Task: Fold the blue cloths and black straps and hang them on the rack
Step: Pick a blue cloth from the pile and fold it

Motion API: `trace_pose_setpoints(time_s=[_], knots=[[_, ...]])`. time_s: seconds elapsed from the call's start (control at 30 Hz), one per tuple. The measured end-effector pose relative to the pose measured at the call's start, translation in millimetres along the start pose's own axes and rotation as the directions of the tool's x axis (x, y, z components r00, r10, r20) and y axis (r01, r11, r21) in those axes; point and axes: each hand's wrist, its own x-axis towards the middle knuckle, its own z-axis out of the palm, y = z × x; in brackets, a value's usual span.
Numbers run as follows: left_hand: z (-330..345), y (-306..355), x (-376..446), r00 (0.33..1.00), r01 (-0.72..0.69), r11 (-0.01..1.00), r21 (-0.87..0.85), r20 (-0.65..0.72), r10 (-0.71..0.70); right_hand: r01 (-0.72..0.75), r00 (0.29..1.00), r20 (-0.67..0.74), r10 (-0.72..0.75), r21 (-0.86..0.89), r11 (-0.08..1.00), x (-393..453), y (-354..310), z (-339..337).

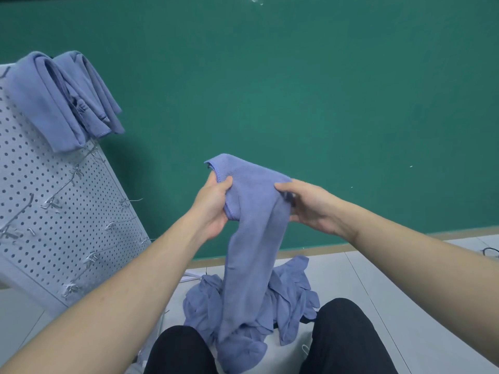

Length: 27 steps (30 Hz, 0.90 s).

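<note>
While the rack point(62, 211) runs off frame at left, folded cloths point(67, 98) drape its top. My left hand point(213, 206) and right hand point(310, 206) each grip the raised cloth point(251, 238), which hangs lengthwise down, its end lost in the pile point(291, 300) on the floor point(405, 292). I see no writing.

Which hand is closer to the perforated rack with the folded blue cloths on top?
Left. The left hand grips the held blue cloth on the side toward the perforated rack; the right hand grips the cloth's other side, farther away.
</note>
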Motion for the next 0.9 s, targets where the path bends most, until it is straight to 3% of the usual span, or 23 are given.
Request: trace_pose_setpoints(time_s=[0.1, 0.17, 0.27, 0.43, 0.6, 0.77, 0.9], knots=[[-9.5, 2.3, 0.2, 0.998, -0.004, 0.986, 0.166, -0.065, 0.015, 0.132, 0.973, -0.147, -0.177, -0.275, 0.952, -3.4, -4.1, 3.1], [-13.3, 1.8, 0.9, 0.995, 0.007, 0.974, 0.224, -0.098, 0.016, 0.158, 0.96, -0.147, -0.239, -0.421, 0.893, -5.1, -4.0, 7.9], [-14.6, -3.1, 2.2, 0.98, 0.083, 0.992, 0.096, -0.186, -0.064, 0.186, 0.942, -0.162, -0.294, -0.478, 0.859, -4.9, -3.9, 16.3], [-8.0, -19.7, -12.1, 0.974, 0.222, 0.975, -0.026, 0.044, -0.221, 0.168, 0.925, -0.255, -0.283, -0.396, 0.903, 2.5, -5.7, 21.3], [-4.6, -46.9, -30.6, 0.964, 0.259, 0.935, -0.244, 0.128, -0.234, 0.114, 0.943, -0.304, -0.137, -0.094, 0.989, 5.8, -13.3, 20.5], [10.0, -62.0, -41.7, 0.958, 0.242, 0.97, 0.027, 0.149, -0.243, 0.096, 0.94, -0.325, -0.1, -0.028, 0.995, 6.5, -19.1, 16.6], [19.3, -62.2, -41.0, 0.985, 0.165, 0.986, -0.021, 0.058, -0.164, 0.086, 0.933, -0.346, -0.097, -0.047, 0.995, 5.0, -19.6, 14.3]])
